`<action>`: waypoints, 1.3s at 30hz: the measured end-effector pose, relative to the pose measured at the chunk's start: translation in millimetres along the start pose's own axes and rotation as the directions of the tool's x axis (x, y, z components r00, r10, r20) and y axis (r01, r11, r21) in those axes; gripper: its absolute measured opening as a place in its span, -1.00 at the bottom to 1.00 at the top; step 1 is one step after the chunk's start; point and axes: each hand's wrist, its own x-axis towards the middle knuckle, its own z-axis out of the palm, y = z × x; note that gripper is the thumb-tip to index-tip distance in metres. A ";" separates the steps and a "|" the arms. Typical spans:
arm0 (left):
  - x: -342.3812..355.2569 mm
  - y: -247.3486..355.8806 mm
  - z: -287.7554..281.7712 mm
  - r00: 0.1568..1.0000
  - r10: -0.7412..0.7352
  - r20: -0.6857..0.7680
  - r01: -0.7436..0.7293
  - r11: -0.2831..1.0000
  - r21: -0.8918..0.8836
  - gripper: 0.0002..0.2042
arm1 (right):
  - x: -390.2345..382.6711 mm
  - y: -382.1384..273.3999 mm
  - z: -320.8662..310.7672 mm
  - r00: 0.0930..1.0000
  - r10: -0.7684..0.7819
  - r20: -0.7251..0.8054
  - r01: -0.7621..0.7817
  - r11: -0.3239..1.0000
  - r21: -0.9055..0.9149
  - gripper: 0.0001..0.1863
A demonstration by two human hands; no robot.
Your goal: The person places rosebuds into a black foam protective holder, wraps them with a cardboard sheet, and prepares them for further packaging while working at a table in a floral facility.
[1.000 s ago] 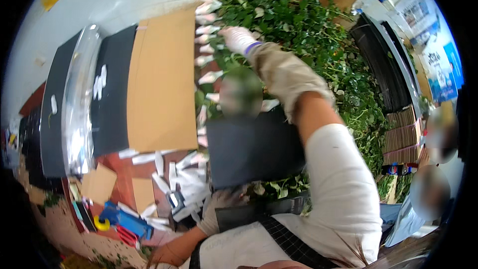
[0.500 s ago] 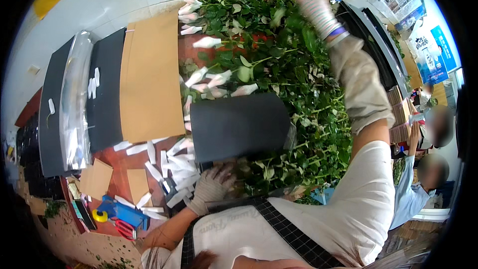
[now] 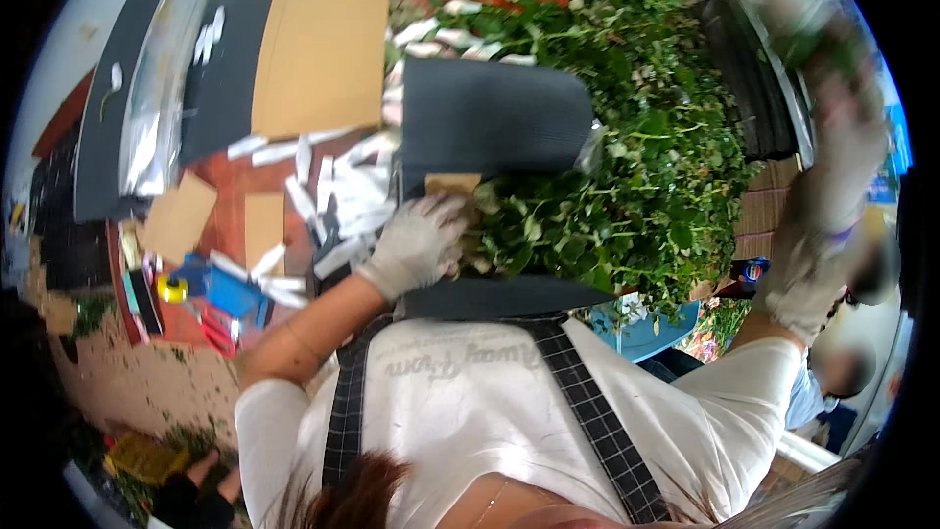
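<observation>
My left hand [image 3: 416, 245], in a pale glove, lies with curled fingers at the left end of a mass of leafy stems [image 3: 529, 235]; what its fingers press on is hidden. A small cardboard piece [image 3: 452, 182] sits just above it. Flower heads in white sleeves [image 3: 357, 186] lie beside that hand. Raised at the far right, my gloved right hand [image 3: 847, 103] is smeared by motion, with blurred green leaves [image 3: 818, 39] at it. A black sheet [image 3: 494, 118] covers part of the flowers; another dark sheet [image 3: 499, 298] lies against my front.
Leafy stems [image 3: 666, 147] fill the right of the red table [image 3: 220, 206]. A cardboard sheet [image 3: 323, 39], dark sheets and a clear plastic roll [image 3: 166, 69] lie left. Red scissors [image 3: 217, 331], yellow tape [image 3: 172, 289] and a blue box [image 3: 238, 294] sit lower left. Other people are at right.
My right hand has swung from the far side of the leaves out to the far right. The view has tilted, so the table appears higher. My left hand stays beside the white-sleeved flowers.
</observation>
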 end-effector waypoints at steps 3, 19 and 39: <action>-11.3 -9.2 10.7 0.999 -0.032 0.036 0.032 0.999 0.011 -0.58 | -33.2 -69.4 100.5 0.902 -0.134 0.411 0.067 0.982 0.174 -0.58; -1.4 -15.2 9.3 1.000 -0.019 0.022 0.022 0.985 -0.172 -0.62 | -118.7 -86.6 273.2 0.879 -0.003 0.476 -0.002 1.000 0.010 -0.57; -12.8 -65.2 1.9 0.797 -0.306 -0.521 0.374 0.927 0.028 -0.88 | -130.0 -77.6 290.4 0.910 -0.050 0.412 0.043 0.999 0.026 -0.56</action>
